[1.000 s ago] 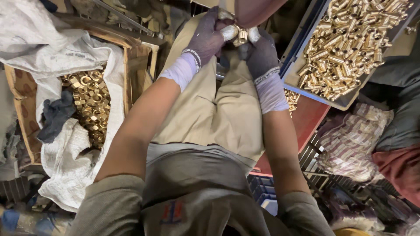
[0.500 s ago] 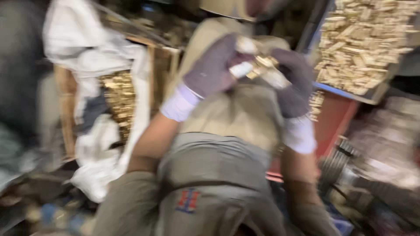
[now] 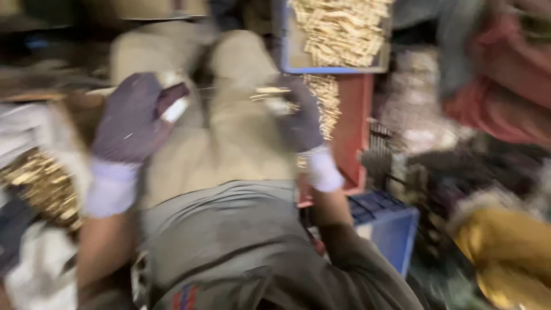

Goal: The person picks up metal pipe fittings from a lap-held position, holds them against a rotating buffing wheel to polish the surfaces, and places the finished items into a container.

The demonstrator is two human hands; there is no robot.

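Note:
The view is heavily blurred. My left hand (image 3: 131, 117), in a grey glove with a white cuff, is raised over my left thigh with its fingers curled; whether it holds anything is unclear. My right hand (image 3: 299, 121), gloved the same way, hovers over my right thigh and grips a small brass part (image 3: 271, 92) at its fingertips. The two hands are well apart, with my khaki trousers (image 3: 229, 143) beneath them.
A blue tray (image 3: 321, 70) heaped with brass parts sits at the top, above a red crate (image 3: 357, 120). A blue crate (image 3: 390, 221) stands by my right elbow. More brass parts (image 3: 40, 183) lie in a white sack at left. Cloth bundles crowd the right.
My hands, held together on a brass part in front of me, have drawn apart. The left went left, the right kept the brass piece. The view swung right and blurred.

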